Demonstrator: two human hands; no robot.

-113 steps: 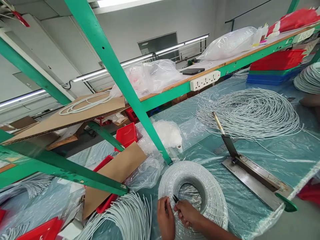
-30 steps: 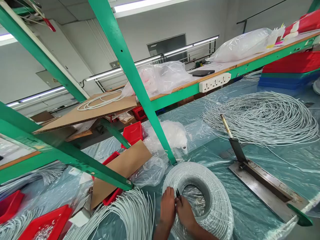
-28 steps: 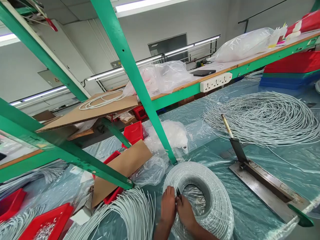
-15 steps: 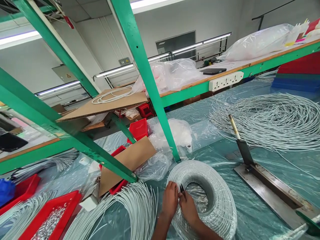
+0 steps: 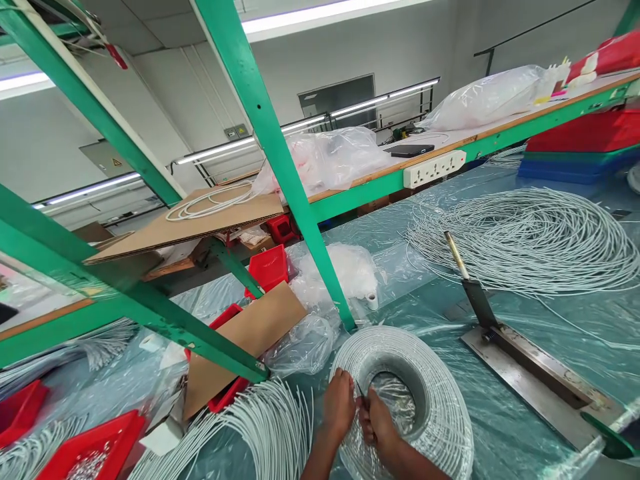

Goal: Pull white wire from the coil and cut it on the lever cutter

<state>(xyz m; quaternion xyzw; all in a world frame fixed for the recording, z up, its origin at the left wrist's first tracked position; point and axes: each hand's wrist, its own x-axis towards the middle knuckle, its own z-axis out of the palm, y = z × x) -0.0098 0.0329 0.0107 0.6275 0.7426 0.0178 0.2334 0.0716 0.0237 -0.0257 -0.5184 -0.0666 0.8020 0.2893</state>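
Our right hand (image 5: 379, 420) wraps its fingers round a dark pointed tool (image 5: 365, 401) over the plastic-wrapped cable coil (image 5: 446, 407) on the table (image 5: 500, 420); our left hand (image 5: 340, 403) curls alongside, and what it pinches we can't tell!

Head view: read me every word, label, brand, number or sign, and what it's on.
No words, brands or numbers are legible.
Gray panel: yellow triangle sign, its symbol too small to make out.
Wall plate: yellow mark, too small to read.
Power strip: no text I can make out.
Coil: no readable text.
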